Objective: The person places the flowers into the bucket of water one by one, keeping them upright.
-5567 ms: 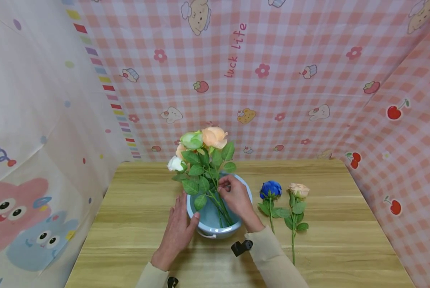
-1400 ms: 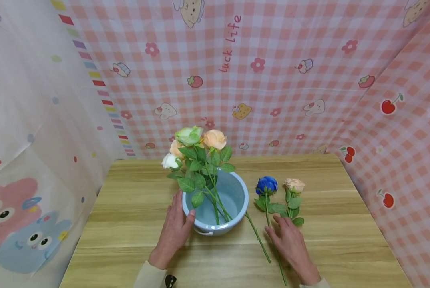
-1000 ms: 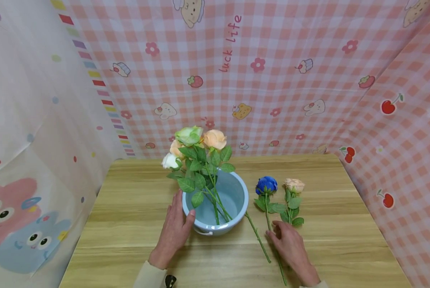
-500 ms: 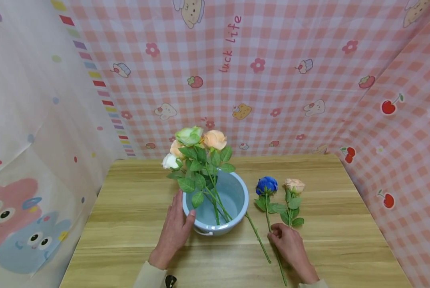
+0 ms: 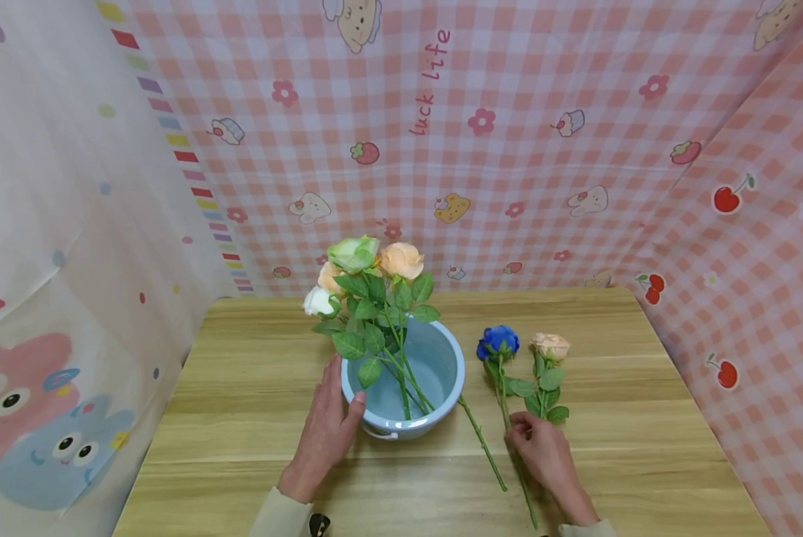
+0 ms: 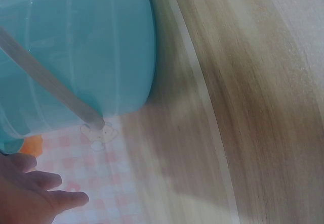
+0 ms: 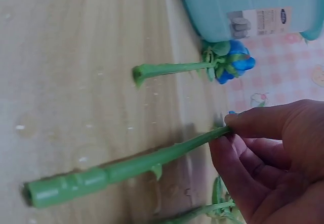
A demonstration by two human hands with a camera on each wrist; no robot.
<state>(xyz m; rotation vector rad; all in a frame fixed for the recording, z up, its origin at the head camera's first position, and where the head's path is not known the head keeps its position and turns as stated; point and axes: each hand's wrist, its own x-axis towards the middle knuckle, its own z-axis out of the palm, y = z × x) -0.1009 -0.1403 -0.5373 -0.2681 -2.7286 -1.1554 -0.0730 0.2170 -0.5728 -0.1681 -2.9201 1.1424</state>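
Far left there's a white cloth (image 5: 72, 283) with dots and cartoon critters, hanging beside the wood-grain counter (image 5: 227, 418). Next is the left hand (image 5: 324, 432), fingers straight along the outside of the light blue bucket (image 5: 438, 365), thumb apart from them up at the rim; not gripping anything.

In the bucket, left to right, you've got a white rose (image 5: 319, 301), a peach rose (image 5: 330, 277) partly tucked behind leaves, a green-white rose (image 5: 353, 253) and a bigger peach rose (image 5: 402, 259). Blooms lean out over the back left, stems cross inside.

Just right of the bucket a thorny stem (image 5: 483, 444) lies on the counter; the right wrist view shows it ends in a blue bloom (image 7: 235, 62) right by the bucket wall. Then comes another blue rose (image 5: 498, 342), and the right hand (image 5: 542, 451) is pinching its stem between thumb and index finger. Can't tell how far it's off the wood.

Last, a pale peach rose (image 5: 551, 346) lies just beyond that hand, with pink checked cloth (image 5: 730, 283) at far right.
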